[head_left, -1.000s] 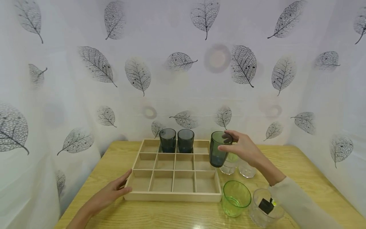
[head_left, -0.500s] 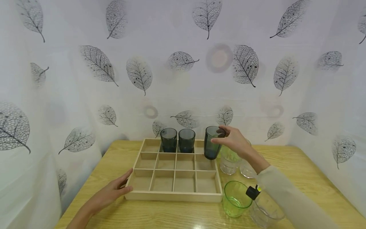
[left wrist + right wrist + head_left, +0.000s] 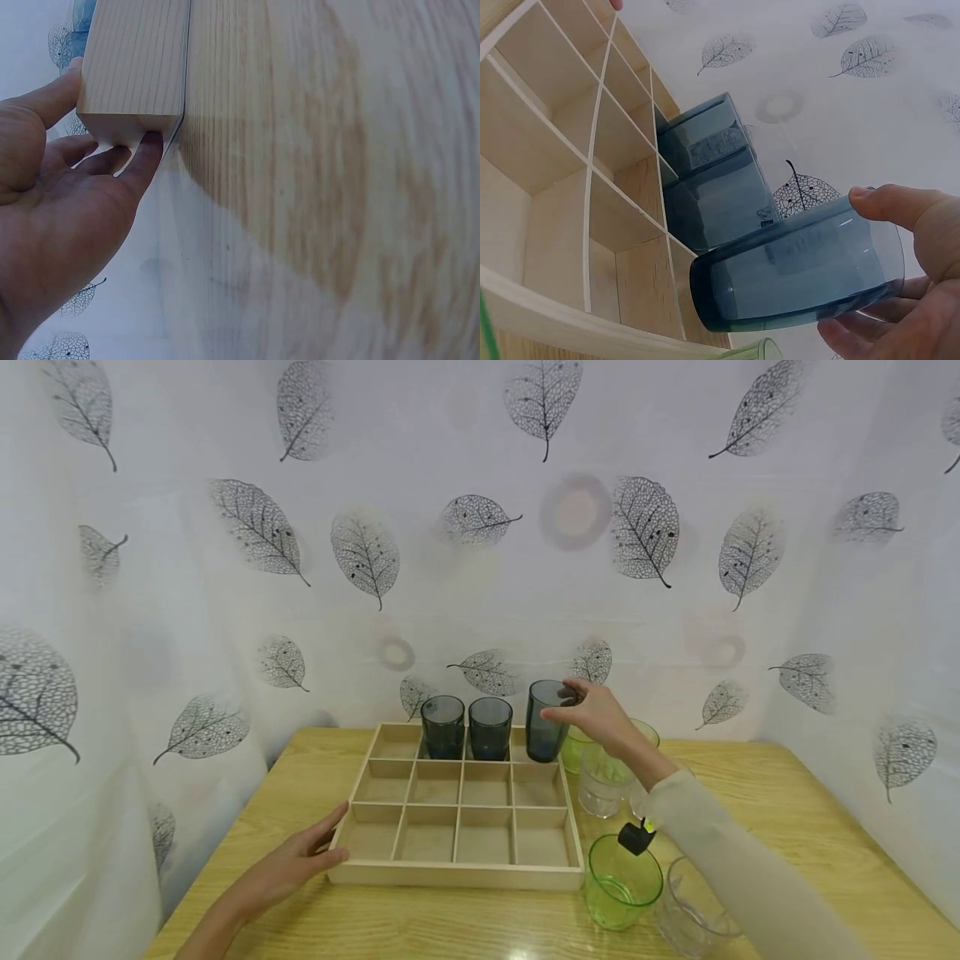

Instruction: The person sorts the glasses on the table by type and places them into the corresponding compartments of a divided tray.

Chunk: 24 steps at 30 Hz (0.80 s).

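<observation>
My right hand (image 3: 596,714) holds a dark blue-grey glass tumbler (image 3: 802,274) near its rim, thumb on one side and fingers on the other. In the head view the tumbler is tilted slightly, its base overlapping the back right compartment of the wooden divided box (image 3: 457,877). Two matching tumblers, one left (image 3: 442,727) and one right (image 3: 490,728), stand upright in the back row's middle compartments. My left hand (image 3: 288,864) rests at the box's front left corner. In the left wrist view its fingertips (image 3: 152,142) touch the end wall and its thumb lies along the upper edge.
Right of the box stand a green glass (image 3: 622,893) and a clear glass (image 3: 692,914) near the front. Farther back are another clear glass (image 3: 600,792) and green glasses, partly behind my right forearm. A leaf-print curtain (image 3: 480,610) hangs behind the wooden table (image 3: 810,835).
My right hand has carried the tumbler left and back, from beside the box's right edge to over the back right compartment. My left hand stays at the corner.
</observation>
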Available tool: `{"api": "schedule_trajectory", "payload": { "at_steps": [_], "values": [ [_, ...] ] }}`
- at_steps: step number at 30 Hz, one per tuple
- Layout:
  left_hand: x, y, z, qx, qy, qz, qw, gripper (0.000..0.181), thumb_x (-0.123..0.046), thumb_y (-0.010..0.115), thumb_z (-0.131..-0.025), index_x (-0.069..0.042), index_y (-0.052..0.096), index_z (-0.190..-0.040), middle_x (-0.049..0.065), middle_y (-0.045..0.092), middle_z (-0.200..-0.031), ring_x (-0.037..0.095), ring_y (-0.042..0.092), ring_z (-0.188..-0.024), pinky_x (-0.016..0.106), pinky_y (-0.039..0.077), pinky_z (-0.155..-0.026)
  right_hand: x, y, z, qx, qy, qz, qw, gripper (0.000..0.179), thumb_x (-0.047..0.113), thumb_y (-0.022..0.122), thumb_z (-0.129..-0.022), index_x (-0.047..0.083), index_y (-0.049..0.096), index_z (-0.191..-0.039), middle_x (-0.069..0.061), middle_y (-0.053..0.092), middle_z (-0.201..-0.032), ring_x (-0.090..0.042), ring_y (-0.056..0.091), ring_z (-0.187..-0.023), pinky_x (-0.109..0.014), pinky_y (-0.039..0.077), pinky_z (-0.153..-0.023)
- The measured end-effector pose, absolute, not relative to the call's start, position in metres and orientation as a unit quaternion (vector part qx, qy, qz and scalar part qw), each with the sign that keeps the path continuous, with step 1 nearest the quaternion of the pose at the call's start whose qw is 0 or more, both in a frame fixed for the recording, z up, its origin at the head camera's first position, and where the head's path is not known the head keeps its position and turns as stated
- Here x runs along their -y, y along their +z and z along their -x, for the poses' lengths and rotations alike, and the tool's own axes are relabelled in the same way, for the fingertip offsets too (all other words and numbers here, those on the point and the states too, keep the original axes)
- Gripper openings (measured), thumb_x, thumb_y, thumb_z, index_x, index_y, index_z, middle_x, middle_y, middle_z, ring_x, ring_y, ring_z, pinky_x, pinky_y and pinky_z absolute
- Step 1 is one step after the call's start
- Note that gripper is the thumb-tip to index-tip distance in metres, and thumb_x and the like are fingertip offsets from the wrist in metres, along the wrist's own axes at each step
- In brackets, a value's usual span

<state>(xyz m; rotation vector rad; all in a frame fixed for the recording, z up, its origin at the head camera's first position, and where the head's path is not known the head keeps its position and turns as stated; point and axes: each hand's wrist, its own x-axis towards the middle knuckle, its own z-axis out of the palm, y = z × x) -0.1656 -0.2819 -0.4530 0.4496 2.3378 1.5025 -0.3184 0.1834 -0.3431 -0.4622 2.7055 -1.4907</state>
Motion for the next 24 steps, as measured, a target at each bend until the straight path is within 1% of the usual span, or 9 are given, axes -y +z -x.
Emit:
{"api": "schedule_trajectory", "payload": {
  "at_steps": [4,7,12,18,24],
  "values": [
    [0.282,-0.453,0.165,-0.818,0.529,-0.153,0.166,0.075,-0.024,0.05,-0.112,-0.005,0.002,-0.166,0.024,-0.004,-0.169,0.057,0.008,-0.149,0.066,0.024,-0.116,-0.178,-0.343,0.323,-0.866,-0.481,0.14,0.013,0.089,0.03,0.079,-0.092,-0.004,0.032,-0.159,-0.026,0.048,-0.15,-0.041,0.05,-0.135,-0.056,0.044,-0.109],
    [0.282,-0.454,0.165,-0.819,0.529,-0.142,0.172,0.075,-0.025,0.05,-0.112,-0.007,0.002,-0.166,0.021,-0.004,-0.17,0.055,0.008,-0.15,0.063,0.024,-0.117,-0.176,-0.345,0.327,-0.869,-0.477,0.133,0.01,0.09,0.03,0.079,-0.092,-0.004,0.031,-0.16,-0.026,0.047,-0.151,-0.041,0.049,-0.136,-0.055,0.043,-0.11],
    [0.281,-0.454,0.166,-0.819,0.528,-0.139,0.175,0.076,-0.026,0.049,-0.112,-0.007,0.001,-0.166,0.022,-0.004,-0.17,0.056,0.008,-0.149,0.064,0.024,-0.117,-0.174,-0.349,0.333,-0.868,-0.482,0.123,0.008,0.089,0.028,0.079,-0.093,-0.004,0.031,-0.16,-0.025,0.048,-0.15,-0.041,0.049,-0.136,-0.055,0.042,-0.111],
    [0.28,-0.453,0.166,-0.824,0.524,-0.139,0.166,0.075,-0.026,0.05,-0.111,-0.006,0.003,-0.166,0.023,-0.002,-0.169,0.056,0.01,-0.149,0.063,0.024,-0.117,-0.173,-0.353,0.338,-0.867,-0.485,0.114,0.011,0.089,0.028,0.079,-0.092,-0.004,0.031,-0.159,-0.025,0.047,-0.15,-0.041,0.049,-0.135,-0.055,0.042,-0.11],
    [0.28,-0.453,0.166,-0.822,0.526,-0.136,0.168,0.076,-0.026,0.05,-0.111,-0.006,0.002,-0.166,0.023,-0.002,-0.17,0.056,0.009,-0.15,0.064,0.023,-0.117,-0.17,-0.361,0.346,-0.865,-0.488,0.11,0.02,0.087,0.023,0.08,-0.091,-0.005,0.032,-0.159,-0.026,0.047,-0.149,-0.041,0.049,-0.135,-0.054,0.043,-0.11]
  ]
}}
